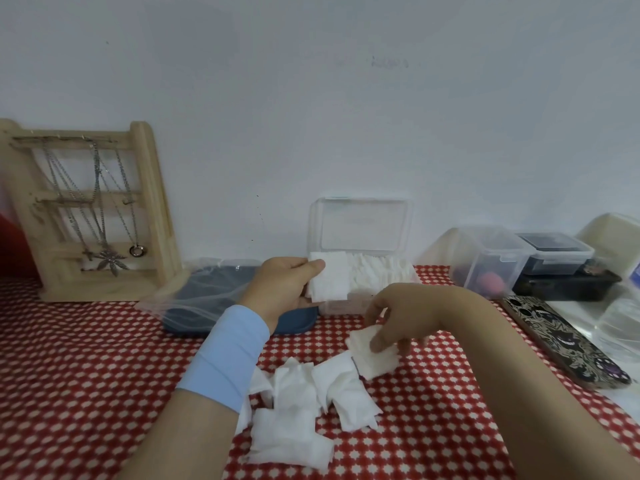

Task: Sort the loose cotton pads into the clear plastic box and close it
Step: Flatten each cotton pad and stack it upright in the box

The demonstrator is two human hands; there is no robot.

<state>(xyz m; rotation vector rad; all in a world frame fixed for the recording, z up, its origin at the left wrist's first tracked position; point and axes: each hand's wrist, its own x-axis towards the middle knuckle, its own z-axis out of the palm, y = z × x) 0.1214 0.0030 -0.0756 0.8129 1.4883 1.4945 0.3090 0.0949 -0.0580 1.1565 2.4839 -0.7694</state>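
Over red-dotted cloth point(104, 341), left hand point(280, 289) grips stacked pads point(329, 280); right hand point(398, 317) pinches one pad point(375, 358).

Red patterned tablecloth point(86, 358) bears loose cotton pads point(298, 403), clear box point(362, 233), wooden stand point(152, 202).

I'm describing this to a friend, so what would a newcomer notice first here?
White loose cotton pads heaped on the red dotted cloth, front centre, the right hand pinching one pad. Behind, the left hand holds a stack of pads at the open clear plastic box.

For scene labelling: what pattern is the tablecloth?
The tablecloth is red with white dots; head view.
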